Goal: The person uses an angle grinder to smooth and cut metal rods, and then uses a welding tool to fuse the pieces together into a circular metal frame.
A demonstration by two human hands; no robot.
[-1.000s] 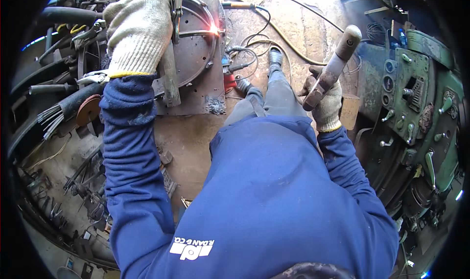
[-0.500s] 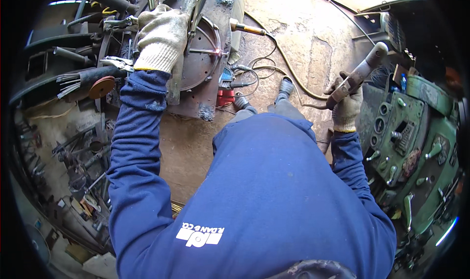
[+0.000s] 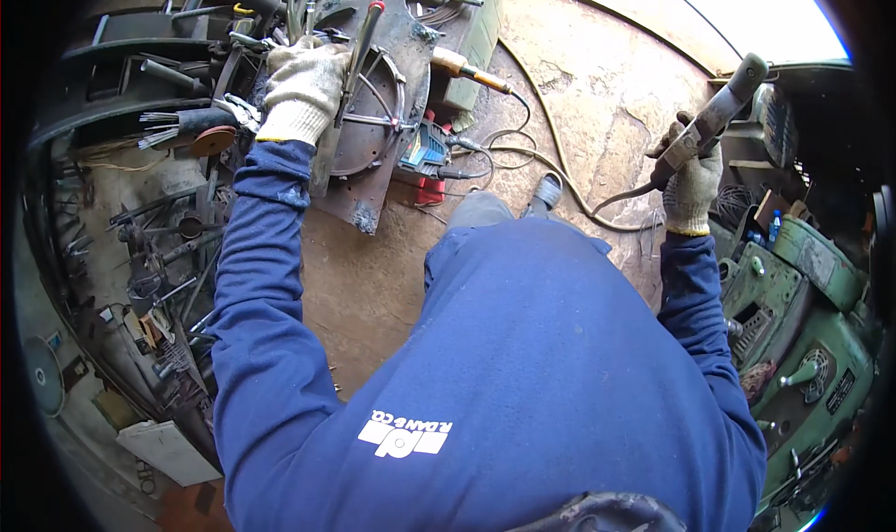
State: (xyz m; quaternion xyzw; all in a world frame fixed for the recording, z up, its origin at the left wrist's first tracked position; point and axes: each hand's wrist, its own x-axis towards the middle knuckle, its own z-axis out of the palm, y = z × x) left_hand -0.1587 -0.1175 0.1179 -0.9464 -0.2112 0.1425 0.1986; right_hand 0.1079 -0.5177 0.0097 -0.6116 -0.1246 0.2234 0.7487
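Observation:
My left hand (image 3: 303, 79), in a pale knitted glove, is closed over the near-left side of a dark metal work plate (image 3: 373, 182). Silver handles rise past its fingers, and whatever it grips is hidden. Beside it run a red-ended rod (image 3: 375, 11) and a flat metal bar (image 3: 323, 163). A round metal piece with a ring (image 3: 369, 135) and a thin cross rod rests on the plate. My right hand (image 3: 693, 182), gloved too, is wrapped round a long dark tool (image 3: 714, 117) with a rounded grey end and a thin curved end, held out to the right.
An orange-handled torch or holder (image 3: 471, 68) with a cable lies on the plate's right edge. Below it sits a blue machine (image 3: 427, 149). Cable (image 3: 546, 126) loops over the floor. Green machinery (image 3: 812, 345) stands right; metal scrap (image 3: 159, 280) and a wire brush (image 3: 182, 126) are left.
The view has shifted, and the plate appears a little lower. My right hand with the tool is farther right. A bright red glow on the ring has faded. My left hand stays at the plate.

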